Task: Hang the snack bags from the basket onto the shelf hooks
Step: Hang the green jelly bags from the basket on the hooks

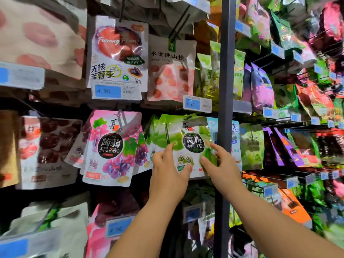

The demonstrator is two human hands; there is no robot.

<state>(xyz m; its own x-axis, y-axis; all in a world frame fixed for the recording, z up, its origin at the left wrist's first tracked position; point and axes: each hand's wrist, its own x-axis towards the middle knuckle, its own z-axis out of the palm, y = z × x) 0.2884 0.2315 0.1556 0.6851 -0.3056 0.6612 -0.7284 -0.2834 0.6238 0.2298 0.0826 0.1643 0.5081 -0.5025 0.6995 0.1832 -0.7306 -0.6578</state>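
Both our hands held the green snack bag (193, 144): left hand (167, 174) pinched its lower-left edge, right hand (222, 170) pinched its right edge, near the grey post (225, 71).

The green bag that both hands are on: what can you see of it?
The green bag is a glossy plastic pouch, green above and white below, with a round black label in white characters. It hangs upright in front of similar bags, between a pink bag and a grey post. The left hand holds its lower left, the right hand its lower right.
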